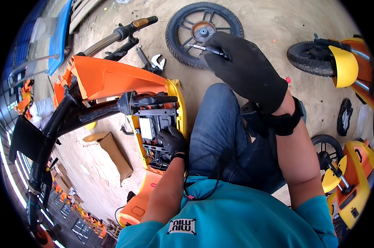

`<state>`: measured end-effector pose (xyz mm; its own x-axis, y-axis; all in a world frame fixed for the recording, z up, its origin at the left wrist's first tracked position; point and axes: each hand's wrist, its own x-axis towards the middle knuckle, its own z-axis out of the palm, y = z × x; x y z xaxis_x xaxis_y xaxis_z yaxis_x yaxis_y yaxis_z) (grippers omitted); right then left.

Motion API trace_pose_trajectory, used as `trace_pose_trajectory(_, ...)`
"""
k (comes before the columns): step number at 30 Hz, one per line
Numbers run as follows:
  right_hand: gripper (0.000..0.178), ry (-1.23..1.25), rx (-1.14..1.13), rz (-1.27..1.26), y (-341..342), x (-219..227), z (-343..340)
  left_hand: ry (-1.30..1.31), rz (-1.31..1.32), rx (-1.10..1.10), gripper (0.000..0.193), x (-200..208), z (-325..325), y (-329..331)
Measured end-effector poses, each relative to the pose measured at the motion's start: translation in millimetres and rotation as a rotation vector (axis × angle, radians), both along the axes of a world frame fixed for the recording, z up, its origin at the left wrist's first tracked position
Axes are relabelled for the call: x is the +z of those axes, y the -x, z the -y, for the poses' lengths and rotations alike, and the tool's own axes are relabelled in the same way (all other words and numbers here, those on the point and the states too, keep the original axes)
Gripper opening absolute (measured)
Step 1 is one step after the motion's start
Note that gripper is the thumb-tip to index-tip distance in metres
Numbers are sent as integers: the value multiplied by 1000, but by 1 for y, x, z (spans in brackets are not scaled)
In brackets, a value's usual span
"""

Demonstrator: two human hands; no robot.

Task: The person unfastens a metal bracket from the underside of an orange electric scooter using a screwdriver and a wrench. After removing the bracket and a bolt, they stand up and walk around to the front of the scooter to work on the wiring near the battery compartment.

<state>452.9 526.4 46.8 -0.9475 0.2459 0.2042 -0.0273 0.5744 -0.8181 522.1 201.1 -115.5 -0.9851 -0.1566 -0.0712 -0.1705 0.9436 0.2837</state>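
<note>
My right hand [244, 68], in a black glove, is raised over my knee and closed around a screwdriver [196, 46]. Its bright metal shaft points left; the glove hides most of the dark handle. Beside my left leg lies an orange and yellow scooter body [116, 76] with an uncovered bay of electronics and wires. My left hand [173, 141], also gloved in black, rests on the right side of that bay, fingers extended over the parts. Inside the bay are a pale rectangular unit [145, 128] and a dark metal crossbar [156, 112].
A loose spoked wheel [173, 39] lies on the floor ahead, near an adjustable wrench [158, 62]. Torn cardboard [112, 155] is left of the scooter. Other scooters with yellow fenders [344, 66] stand at the right. A handlebar [112, 38] juts out at upper left.
</note>
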Motion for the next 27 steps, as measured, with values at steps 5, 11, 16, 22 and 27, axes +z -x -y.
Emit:
trace_pose_trajectory(5, 21, -46, -14, 2, -10, 6, 2, 28, 15, 18, 39, 1, -4, -1)
trace_pose_trajectory(11, 27, -39, 18, 93, -27, 12, 9, 0, -17, 3, 39, -3, 0, -5)
trace_pose_trajectory(16, 24, -154, 2, -73, -33, 1, 8, -32, -38, 18, 41, 11, -7, -6)
trace_pose_trajectory(22, 25, -163, -31, -151, -33, 4, 7, -5, 84, 9, 40, 5, 38, 19)
trace_pose_trajectory(27, 29, -98, -29, 13, -39, 12, -1, 269, 172, 386, 43, 27, 120, 39)
